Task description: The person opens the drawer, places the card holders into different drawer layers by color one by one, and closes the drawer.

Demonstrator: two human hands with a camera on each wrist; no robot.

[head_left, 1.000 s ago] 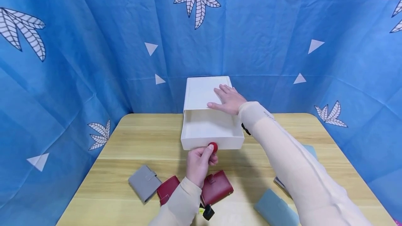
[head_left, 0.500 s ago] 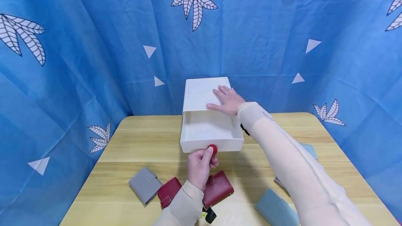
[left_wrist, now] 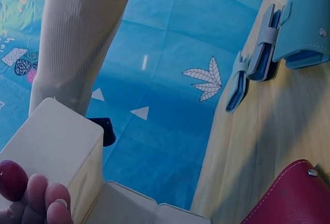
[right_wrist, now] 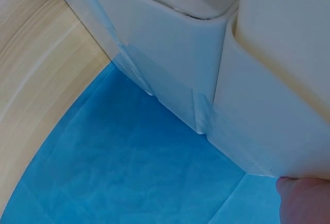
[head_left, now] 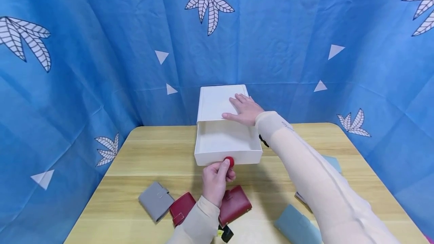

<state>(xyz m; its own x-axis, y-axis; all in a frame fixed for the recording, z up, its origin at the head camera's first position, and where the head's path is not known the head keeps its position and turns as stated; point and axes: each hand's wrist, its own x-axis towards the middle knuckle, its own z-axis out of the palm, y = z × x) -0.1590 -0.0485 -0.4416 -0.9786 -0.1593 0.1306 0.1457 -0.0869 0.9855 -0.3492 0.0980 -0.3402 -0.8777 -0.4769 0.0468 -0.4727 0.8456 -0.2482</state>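
Towards the worktop's point(head_left: 152, 150) far edge, a jutting drawer point(head_left: 245, 157)

The left hand point(head_left: 214, 183) pinches the red knob point(head_left: 231, 160) on the drawer's front, below its white casing point(head_left: 215, 102); the right hand point(head_left: 246, 110) lies spread on the casing's top. We judge the drawer light, stiff and slippery, best taken by that knob.

The left hand point(left_wrist: 43, 203) is showing its fingers at the lower left, touching a round red knob point(left_wrist: 11, 180) on a white drawer point(left_wrist: 50, 141). Beyond, a ribbed sleeve point(left_wrist: 82, 43) is crossing the blue curtain point(left_wrist: 170, 121). On the wooden table point(left_wrist: 273, 126), three bluish strapped wallets point(left_wrist: 304, 25) are lying near one another, while a red stitched wallet point(left_wrist: 291, 198) is occupying the lower right corner.
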